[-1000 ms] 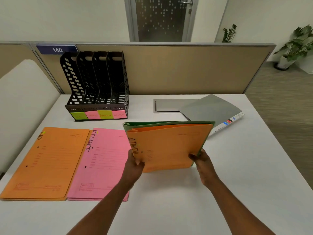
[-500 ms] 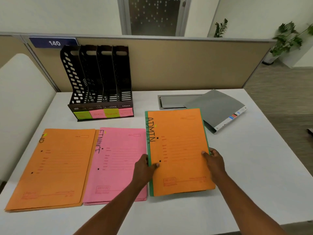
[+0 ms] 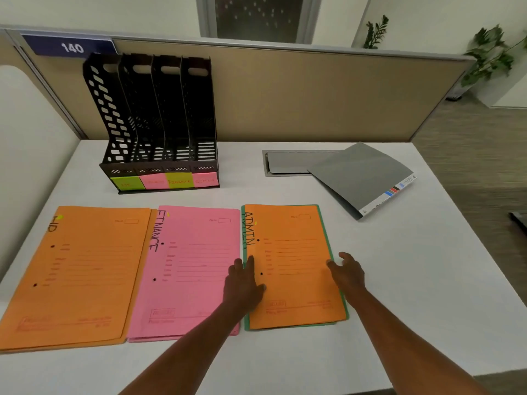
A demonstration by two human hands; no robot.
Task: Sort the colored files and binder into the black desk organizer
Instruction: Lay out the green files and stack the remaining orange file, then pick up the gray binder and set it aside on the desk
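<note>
Three files lie flat in a row on the white desk (image 3: 413,280): an orange one marked HR (image 3: 77,269) at the left, a pink one marked FINANCE (image 3: 194,266) in the middle, and an orange one marked ADMIN (image 3: 293,263) lying on a green file. My left hand (image 3: 245,280) rests flat on the ADMIN file's left edge. My right hand (image 3: 346,270) hovers at its right edge with fingers spread. The black desk organizer (image 3: 159,124) stands upright behind the files with four empty slots and coloured labels. A grey binder (image 3: 362,175) lies at the right rear.
A beige partition wall runs along the desk's back edge. A grey cable hatch (image 3: 288,162) is set into the desk, partly under the binder. A white panel stands at the left. Potted plants stand beyond the partition.
I lowered the ADMIN and green files from upright in both hands to flat on the desk beside the pink file. Both hands have loosened their hold.
</note>
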